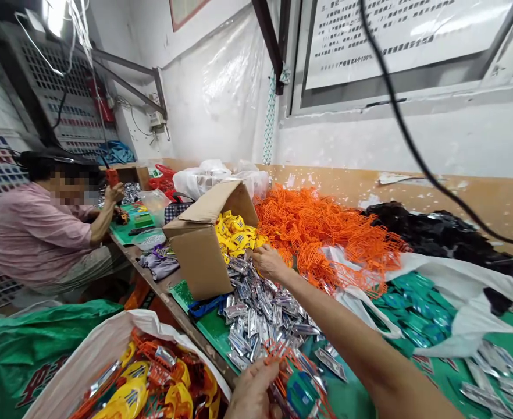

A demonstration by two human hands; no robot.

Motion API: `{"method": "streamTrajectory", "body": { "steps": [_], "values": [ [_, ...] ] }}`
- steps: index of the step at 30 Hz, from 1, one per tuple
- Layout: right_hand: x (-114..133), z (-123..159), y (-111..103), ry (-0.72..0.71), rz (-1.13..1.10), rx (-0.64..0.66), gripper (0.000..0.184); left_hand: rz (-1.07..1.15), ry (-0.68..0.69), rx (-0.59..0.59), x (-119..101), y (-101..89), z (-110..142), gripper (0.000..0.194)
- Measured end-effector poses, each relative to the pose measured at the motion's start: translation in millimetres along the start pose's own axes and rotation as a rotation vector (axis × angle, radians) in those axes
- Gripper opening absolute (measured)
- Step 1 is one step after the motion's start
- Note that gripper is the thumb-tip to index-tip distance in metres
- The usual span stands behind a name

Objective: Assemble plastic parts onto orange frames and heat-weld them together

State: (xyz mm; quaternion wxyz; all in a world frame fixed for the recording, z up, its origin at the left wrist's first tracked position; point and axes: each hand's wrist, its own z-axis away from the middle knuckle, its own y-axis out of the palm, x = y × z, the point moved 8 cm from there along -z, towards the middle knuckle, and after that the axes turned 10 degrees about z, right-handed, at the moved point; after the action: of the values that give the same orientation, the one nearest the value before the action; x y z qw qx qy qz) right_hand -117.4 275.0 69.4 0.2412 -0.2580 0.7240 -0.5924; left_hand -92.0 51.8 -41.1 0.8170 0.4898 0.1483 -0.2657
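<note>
My left hand [252, 393] was low in front of me, its fingers curled, with the fingertips [270, 372] up against the strands of an orange plastic mesh frame [289, 364]; I cannot tell from this view whether they had closed on it. A teal packet [302, 396] lay caught in that frame, just beside my hand. My right hand [269, 262] was stretched across the bench, fingers loosely spread and partly open, resting at the top of a heap of silver foil sachets [260, 308] and holding nothing I could make out. The frame lay at the lower end of that heap, below my right hand. Past my right hand rose a larger pile of orange mesh frames [321, 233], and yellow packets [237, 235] spilled from a tipped cardboard box [198, 244]. To the right, teal foil packets [417, 308] lay against a white plastic bag [470, 291], with a heap of black packets [413, 233] by the wall. At lower left stood a white sack [86, 372] of yellow and orange pieces. Farther along the bench sat a co-worker in a pink shirt [34, 233], one hand [116, 195] raised.
</note>
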Motion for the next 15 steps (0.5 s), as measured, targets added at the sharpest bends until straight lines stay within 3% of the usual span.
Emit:
{"method": "streamTrajectory", "body": {
  "steps": [4,9,15],
  "values": [
    [-23.7,-2.2,15.0,0.011,0.153,0.046,0.032,0.041,-0.012,-0.035,-2.7,-12.2,-5.9,0.031],
    [-74.8,24.2,20.3,0.042,0.269,0.117,0.032,0.025,-0.036,-0.051,-4.5,-5.3,-6.8,0.038],
    [-79.8,29.5,24.3,0.115,0.306,0.140,0.033,-0.197,0.039,0.033,-5.7,4.5,-9.3,0.047]
  ]
}}
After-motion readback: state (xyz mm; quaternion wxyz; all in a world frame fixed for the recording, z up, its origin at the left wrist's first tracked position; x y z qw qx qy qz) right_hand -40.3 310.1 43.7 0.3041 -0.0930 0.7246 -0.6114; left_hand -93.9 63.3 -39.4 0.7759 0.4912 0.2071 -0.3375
